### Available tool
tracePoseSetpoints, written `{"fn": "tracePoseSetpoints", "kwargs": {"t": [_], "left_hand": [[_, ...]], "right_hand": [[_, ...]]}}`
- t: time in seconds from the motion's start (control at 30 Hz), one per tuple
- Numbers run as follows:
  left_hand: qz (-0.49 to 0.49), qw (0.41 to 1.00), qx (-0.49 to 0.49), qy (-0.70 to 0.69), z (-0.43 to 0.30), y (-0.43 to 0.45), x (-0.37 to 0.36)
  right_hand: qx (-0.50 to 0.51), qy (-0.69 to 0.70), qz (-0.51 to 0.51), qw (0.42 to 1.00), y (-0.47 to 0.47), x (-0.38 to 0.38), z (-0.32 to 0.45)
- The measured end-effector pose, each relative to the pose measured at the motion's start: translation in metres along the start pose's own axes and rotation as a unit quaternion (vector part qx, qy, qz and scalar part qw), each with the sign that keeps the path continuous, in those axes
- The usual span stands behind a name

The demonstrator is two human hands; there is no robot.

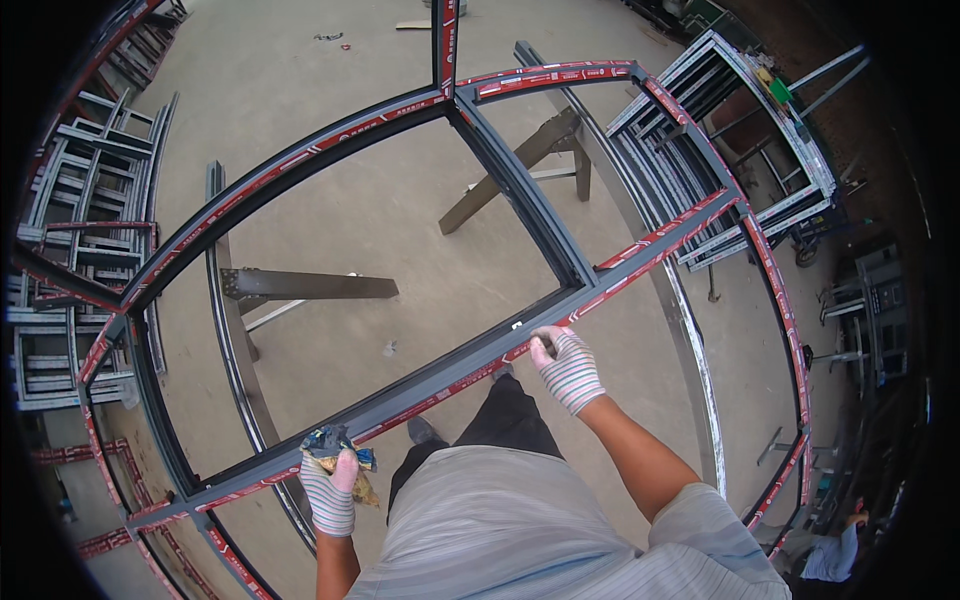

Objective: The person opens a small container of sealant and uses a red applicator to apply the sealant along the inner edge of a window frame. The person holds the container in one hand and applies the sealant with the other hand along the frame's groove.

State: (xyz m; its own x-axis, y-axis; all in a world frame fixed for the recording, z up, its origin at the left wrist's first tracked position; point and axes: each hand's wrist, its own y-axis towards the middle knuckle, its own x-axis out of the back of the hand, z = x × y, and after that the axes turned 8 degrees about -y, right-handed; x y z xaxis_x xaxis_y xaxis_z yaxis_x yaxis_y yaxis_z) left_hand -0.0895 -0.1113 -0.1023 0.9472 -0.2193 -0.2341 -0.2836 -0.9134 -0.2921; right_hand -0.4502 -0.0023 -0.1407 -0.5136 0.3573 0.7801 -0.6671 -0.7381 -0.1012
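A large grey metal window frame [480, 352] with red printed protective tape spans the view before me, resting on trestle rails. My left hand [330, 491], in a striped knit glove, grips a crumpled rag [330, 444] with dark blue and yellowish parts, against the frame's near bar at the lower left. Farther right along the same bar is my right hand [568, 367], in a matching glove, its thumb and fingertips at the red-taped edge. The fingers are curled, and whether they pinch anything is too small to tell. A small white piece [517, 325] lies on the bar just beyond them.
Trestles with brown legs [322, 285] and long metal rails [694, 360] stand beneath the frame. Stacked frames lean at the left [75, 255] and upper right [750, 150]. Another person [832, 551] is at the lower right edge. Small debris [390, 348] lies on the concrete floor.
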Motion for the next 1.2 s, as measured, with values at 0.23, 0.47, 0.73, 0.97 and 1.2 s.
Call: {"fn": "tracePoseSetpoints", "kwargs": {"t": [0.23, 0.47, 0.73, 0.97, 1.2], "left_hand": [[-0.047, 0.999, -0.002, -0.006, 0.021, 0.021, -0.093], [-0.046, 0.999, 0.011, 0.018, 0.049, 0.047, -0.214], [-0.028, 0.998, 0.037, 0.041, 0.037, 0.066, -0.274], [-0.118, 0.991, 0.040, 0.042, 0.054, 0.048, -0.251], [-0.158, 0.987, 0.030, 0.024, 0.055, 0.022, -0.207]], "right_hand": [[0.054, -0.242, -0.127, 0.960, 0.118, 0.067, -0.153], [0.121, -0.308, 0.077, 0.940, 0.187, 0.101, -0.174], [0.114, -0.297, 0.204, 0.926, 0.221, 0.095, -0.178], [0.141, -0.267, 0.158, 0.940, 0.217, 0.082, -0.189], [0.141, -0.244, 0.101, 0.954, 0.213, 0.069, -0.197]]}}
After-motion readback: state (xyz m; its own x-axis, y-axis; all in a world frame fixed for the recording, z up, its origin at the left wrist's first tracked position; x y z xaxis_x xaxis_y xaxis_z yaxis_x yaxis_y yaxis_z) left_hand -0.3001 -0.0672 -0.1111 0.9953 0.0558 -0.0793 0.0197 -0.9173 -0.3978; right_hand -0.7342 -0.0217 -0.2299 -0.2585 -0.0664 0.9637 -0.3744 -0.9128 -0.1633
